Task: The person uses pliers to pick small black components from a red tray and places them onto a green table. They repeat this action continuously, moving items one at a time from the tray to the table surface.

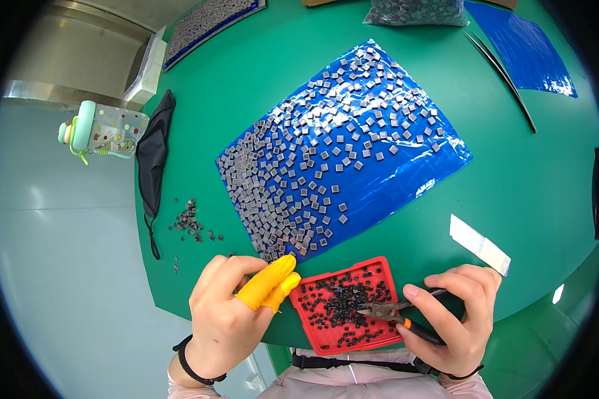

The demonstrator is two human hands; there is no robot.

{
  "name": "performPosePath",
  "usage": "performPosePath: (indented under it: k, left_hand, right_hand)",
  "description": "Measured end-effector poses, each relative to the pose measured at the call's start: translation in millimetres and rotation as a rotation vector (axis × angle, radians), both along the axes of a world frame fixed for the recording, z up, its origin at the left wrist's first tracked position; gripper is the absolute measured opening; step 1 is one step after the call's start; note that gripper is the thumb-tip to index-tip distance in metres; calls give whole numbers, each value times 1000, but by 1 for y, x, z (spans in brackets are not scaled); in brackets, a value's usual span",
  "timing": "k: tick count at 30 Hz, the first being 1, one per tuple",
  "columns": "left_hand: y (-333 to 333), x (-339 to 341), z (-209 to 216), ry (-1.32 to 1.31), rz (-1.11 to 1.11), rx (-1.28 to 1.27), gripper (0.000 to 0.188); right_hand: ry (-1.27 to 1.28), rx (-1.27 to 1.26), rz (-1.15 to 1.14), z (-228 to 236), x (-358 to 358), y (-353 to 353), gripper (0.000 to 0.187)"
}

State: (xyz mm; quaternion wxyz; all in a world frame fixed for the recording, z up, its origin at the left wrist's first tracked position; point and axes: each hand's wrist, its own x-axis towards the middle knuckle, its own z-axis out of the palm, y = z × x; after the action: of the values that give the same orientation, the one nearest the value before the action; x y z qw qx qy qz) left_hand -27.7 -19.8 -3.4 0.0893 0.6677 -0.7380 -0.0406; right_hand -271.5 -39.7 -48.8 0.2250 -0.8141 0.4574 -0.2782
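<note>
The left hand (229,316), with yellow finger covers (267,284) on two fingers, is pinched narrow at the near corner of the blue sheet; whether a piece sits between its fingertips I cannot tell. The right hand (462,319) is wrapped around pliers (384,310), their tips over the red tray (305,322), among its small black pieces (346,302); whether they grip one is unclear. Just beyond, the blue sheet (379,196) carries grey square pieces (266,193), packed densely along its left side and scattered more loosely toward the far right. The work looks well short of finished: a great many squares and plenty of black pieces seem left to handle. A small heap of dark pieces (191,221) lies on the table (406,249) left of the sheet; whether those are done or set aside is not shown. Farther off, a filled clear bag (416,12) and a loaded board (209,26) suggest more stock, or finished pieces.
</note>
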Motion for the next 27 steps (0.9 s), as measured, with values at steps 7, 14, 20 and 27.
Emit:
performPosePath:
  k: [7,14,20,27]
  left_hand:
    - [-1,-1,0,-29,23,2,26]
    - [0,1,1,36,-6,44,26]
    - [0,0,1,25,27,35,26]
    - [-2,1,0,40,16,48,25]
  right_hand:
    - [1,-7,11,-1,-1,-1,54]
    - [5,-13,18,-1,-1,-1,54]
    - [6,-14,23,0,-2,-1,54]
    - [10,-10,20,-1,-1,-1,54]
